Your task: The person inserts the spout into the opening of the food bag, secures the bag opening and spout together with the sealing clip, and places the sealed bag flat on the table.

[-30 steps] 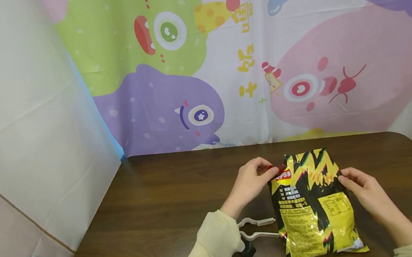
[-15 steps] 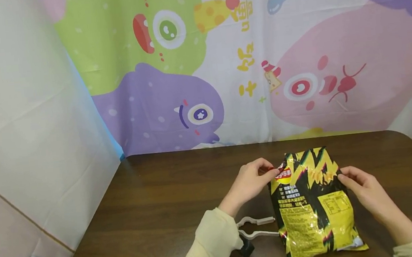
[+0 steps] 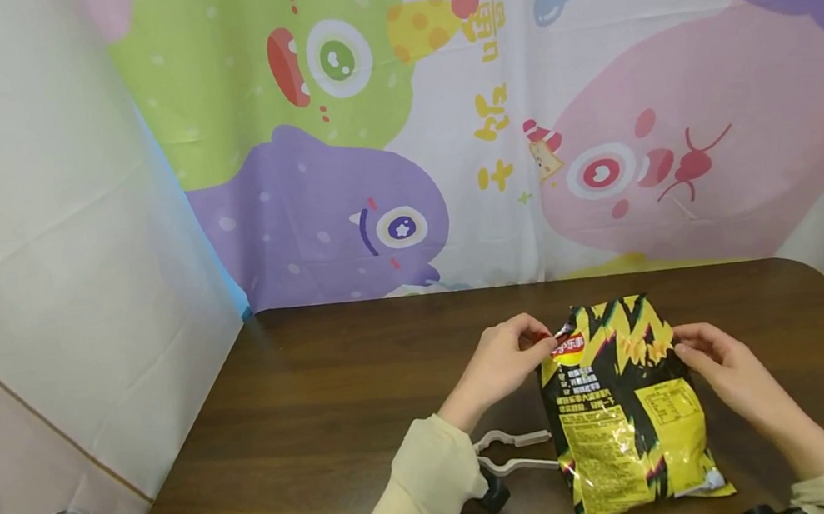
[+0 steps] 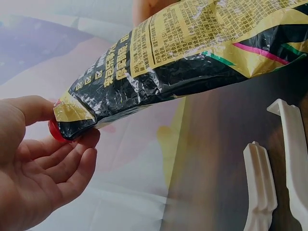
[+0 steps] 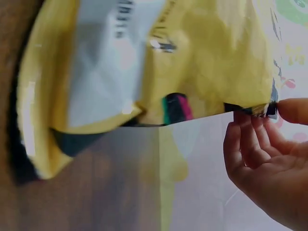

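A black and yellow chip bag (image 3: 609, 412) stands with its printed back toward me, the top crumpled. My left hand (image 3: 502, 361) pinches its upper left corner between thumb and fingers. In the left wrist view a small red piece (image 4: 56, 130) shows at that corner, against the fingers; its kind is mostly hidden by the hand and bag. At the upper right edge my right hand (image 3: 725, 362) pinches the bag, thumb on the near side and fingers behind, as the right wrist view also shows.
Pale tongs-like arms (image 3: 515, 451) lie on the brown wooden table (image 3: 310, 435) left of the bag, one end hidden by the sleeve. A cartoon-printed curtain (image 3: 383, 126) hangs behind the table, and a whitish cloth (image 3: 59, 202) on the left side.
My right hand has risen slightly along the bag's edge. The red piece at the left corner shows less in the head view. The left hand has barely moved.
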Demonstrator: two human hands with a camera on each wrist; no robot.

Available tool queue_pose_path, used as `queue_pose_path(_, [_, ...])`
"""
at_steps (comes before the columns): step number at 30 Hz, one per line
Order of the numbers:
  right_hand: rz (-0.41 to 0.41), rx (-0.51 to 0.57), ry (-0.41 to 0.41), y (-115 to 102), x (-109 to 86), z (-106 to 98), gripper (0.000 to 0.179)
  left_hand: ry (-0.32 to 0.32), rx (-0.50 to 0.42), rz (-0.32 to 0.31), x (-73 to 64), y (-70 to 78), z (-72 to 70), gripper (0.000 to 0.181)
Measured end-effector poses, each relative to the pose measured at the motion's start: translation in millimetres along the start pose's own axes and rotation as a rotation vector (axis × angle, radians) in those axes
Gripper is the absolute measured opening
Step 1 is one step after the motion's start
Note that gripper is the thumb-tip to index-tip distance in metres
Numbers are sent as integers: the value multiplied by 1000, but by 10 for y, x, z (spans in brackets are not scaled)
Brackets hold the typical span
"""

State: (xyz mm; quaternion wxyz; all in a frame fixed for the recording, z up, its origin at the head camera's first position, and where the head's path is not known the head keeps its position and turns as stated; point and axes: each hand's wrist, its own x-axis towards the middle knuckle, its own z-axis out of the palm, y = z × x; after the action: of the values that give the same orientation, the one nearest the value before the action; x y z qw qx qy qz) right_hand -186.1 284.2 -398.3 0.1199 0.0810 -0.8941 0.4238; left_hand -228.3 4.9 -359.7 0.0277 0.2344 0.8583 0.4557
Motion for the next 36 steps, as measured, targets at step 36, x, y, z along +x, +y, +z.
queue_pose_path(36, [-339, -315, -233, -739, 428, 207, 62, 30, -15, 38, 24, 39, 81, 12])
